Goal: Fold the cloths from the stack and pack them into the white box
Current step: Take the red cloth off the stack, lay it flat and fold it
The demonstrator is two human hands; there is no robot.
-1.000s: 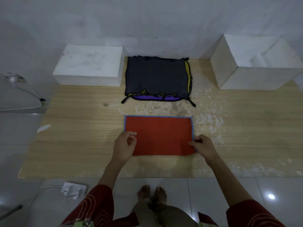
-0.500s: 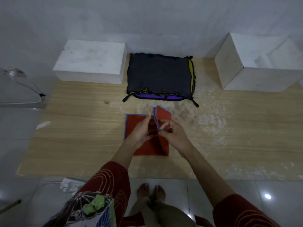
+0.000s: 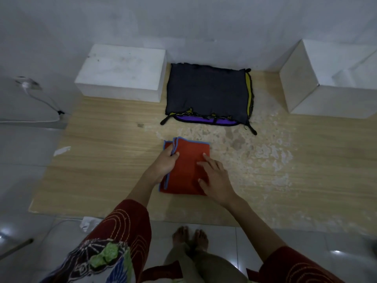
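Pinching the red cloth (image 3: 186, 170), left hand (image 3: 165, 164) hides its fingertips; right hand (image 3: 216, 180) flat.

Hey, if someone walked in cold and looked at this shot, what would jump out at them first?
The red cloth with blue trim, mid-table, stands out most: the left hand pinches its left edge while the right hand presses flat on it. Behind it, against the wall, sits a dark cloth stack between a closed white block on the left and an open white box on the right.
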